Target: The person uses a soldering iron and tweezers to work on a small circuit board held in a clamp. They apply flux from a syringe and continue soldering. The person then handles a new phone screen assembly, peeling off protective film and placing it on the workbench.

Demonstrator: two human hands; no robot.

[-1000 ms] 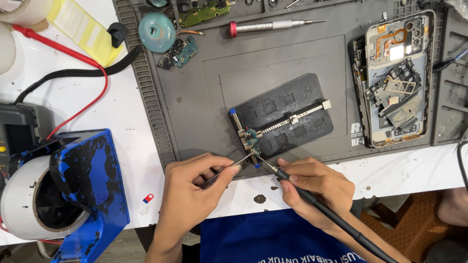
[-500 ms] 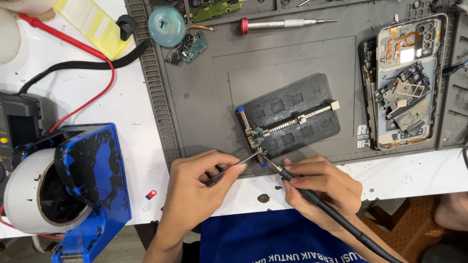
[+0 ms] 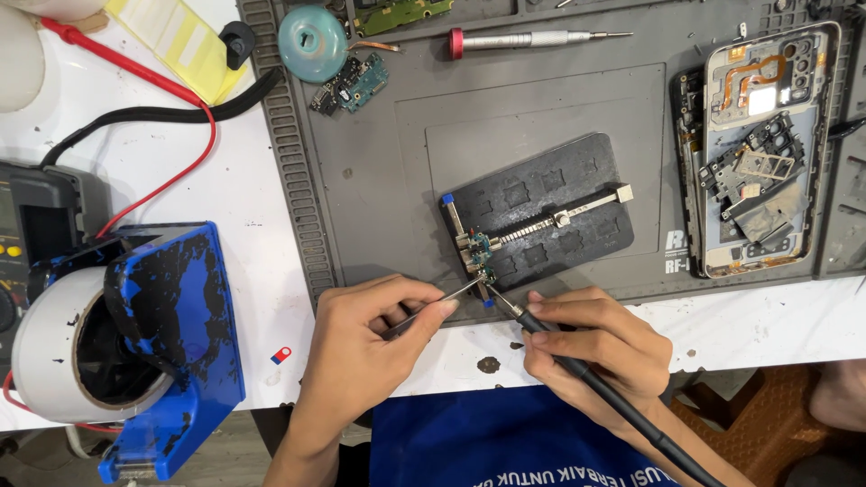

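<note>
Far left: black multimeter at the edge of the white table, red lead and black cable looping across above it.
Lower left: blue-and-black stand with a round white fan housing, overhanging the table's near edge.
Top left: yellow translucent plastic strip, black knob just beside it.
Mat: grey silicone work mat covering the middle and right of the table.
Mat top: teal round disc, small loose green circuit board touching its lower right; red-capped silver precision screwdriver lying flat further right.
Left hand: left hand pinching thin metal tweezers, tips pointing up-right to the small green circuit board in the clamp.
Task board: clamped at the left end of the black board holder with silver sliding rail, mid-mat, near the mat's front edge.
Right hand: right hand grasping a black soldering iron like a pen, tip meeting the tweezer tips at the board's lower edge; whether they touch, cannot tell.
Iron cable: runs down-right off frame.
Right: opened phone back with exposed parts and copper flex, upright on the mat, well apart from the holder.
Bottom: blue fabric below the table edge, between the arms.
</note>
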